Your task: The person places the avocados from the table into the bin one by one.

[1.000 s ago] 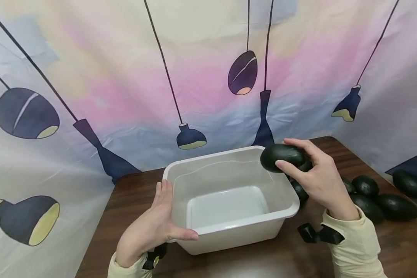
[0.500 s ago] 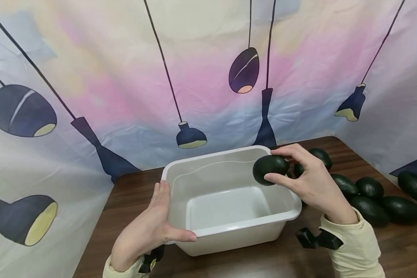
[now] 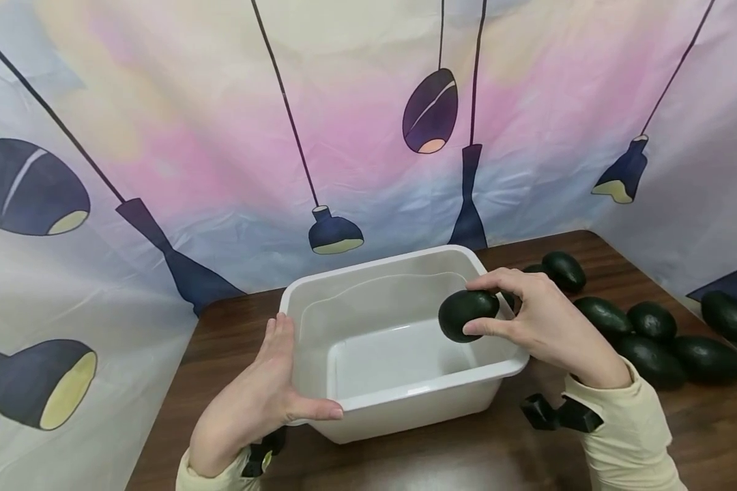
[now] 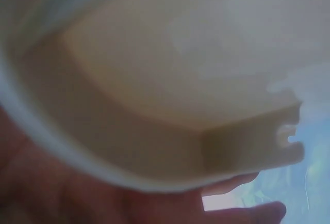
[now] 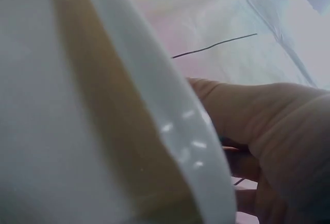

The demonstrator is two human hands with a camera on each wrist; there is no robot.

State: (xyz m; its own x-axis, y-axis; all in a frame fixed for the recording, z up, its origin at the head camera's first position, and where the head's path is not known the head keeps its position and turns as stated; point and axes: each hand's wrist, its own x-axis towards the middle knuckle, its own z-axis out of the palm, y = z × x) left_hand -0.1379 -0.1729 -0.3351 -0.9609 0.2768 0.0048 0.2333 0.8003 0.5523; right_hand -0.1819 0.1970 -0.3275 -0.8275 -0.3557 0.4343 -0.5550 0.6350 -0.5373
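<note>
The right hand (image 3: pixel 549 324) has its fingers (image 3: pixel 494 278) and thumb curled round a dark green avocado (image 3: pixel 467 314), holding it just inside the right wall of a white plastic tub (image 3: pixel 405 399), above the tub's bare floor and not touching it. The left hand (image 3: pixel 254 406) lies flat against the tub's left wall, fingers straight and thumb laid along the near rim; the left wrist view shows only blurred palm and the tub's underside close up. The right wrist view shows the tub's rim (image 5: pixel 170 131) with the hand behind it, the avocado hidden. The tub stands on a dark wooden worktop (image 3: pixel 233 327). More avocados (image 3: pixel 651 337) lie in a loose group on the worktop to the right, well apart from the tub. A backdrop (image 3: pixel 221 136) printed with hanging lamps rises behind.
</note>
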